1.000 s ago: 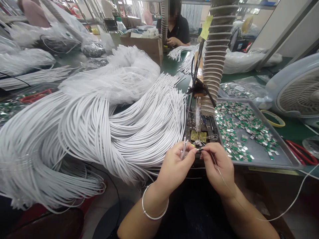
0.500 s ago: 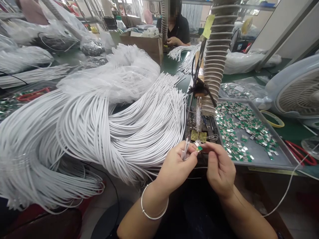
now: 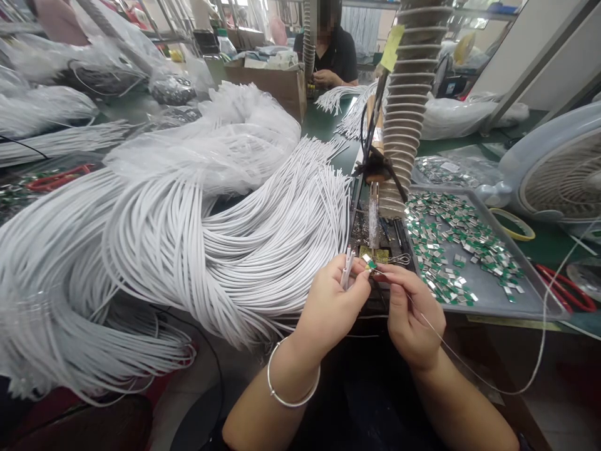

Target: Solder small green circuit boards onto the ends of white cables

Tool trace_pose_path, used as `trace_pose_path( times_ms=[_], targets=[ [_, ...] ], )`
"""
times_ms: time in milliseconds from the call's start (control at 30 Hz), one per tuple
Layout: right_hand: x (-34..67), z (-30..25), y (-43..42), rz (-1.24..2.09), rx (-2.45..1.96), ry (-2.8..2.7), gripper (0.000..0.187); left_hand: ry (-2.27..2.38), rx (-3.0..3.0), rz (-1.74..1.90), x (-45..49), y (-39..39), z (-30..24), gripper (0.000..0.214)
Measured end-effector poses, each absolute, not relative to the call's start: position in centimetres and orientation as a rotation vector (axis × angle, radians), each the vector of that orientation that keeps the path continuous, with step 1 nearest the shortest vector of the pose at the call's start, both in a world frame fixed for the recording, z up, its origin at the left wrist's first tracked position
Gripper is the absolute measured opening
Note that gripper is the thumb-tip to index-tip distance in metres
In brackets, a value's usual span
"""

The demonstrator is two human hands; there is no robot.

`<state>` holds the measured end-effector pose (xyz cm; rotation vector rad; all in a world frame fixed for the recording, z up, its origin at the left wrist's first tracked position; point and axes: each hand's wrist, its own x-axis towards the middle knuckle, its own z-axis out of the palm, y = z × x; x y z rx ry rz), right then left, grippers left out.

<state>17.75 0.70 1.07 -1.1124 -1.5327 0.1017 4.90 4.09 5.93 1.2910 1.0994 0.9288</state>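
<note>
Near a ribbed hose (image 3: 407,144), the left hand (image 3: 334,302) pinches a flat board (image 3: 369,261), the right hand (image 3: 416,318) slender wire (image 3: 453,355).

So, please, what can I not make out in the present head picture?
- Head view: part of the thin wire, hidden by the right hand.
- Head view: electric fan, cut off by the right edge.
- Head view: any markings on the circuit boards in the tray, too small.

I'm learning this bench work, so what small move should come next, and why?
Perhaps steady the board by the tip of the iron: the left hand pinches it close below, and the right hand holds the wire near it, though contact is unclear.
</note>
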Motion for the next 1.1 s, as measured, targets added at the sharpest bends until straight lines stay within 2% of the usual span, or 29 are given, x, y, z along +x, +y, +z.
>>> trace_pose_path(
  times_ms=[1100],
  targets=[
    [17.27, 1.55, 1.15, -0.003, -1.094, -1.533, 0.027, 1.112, 1.359, 1.034, 5.0, 3.73, 6.4, 0.005]
  ],
)
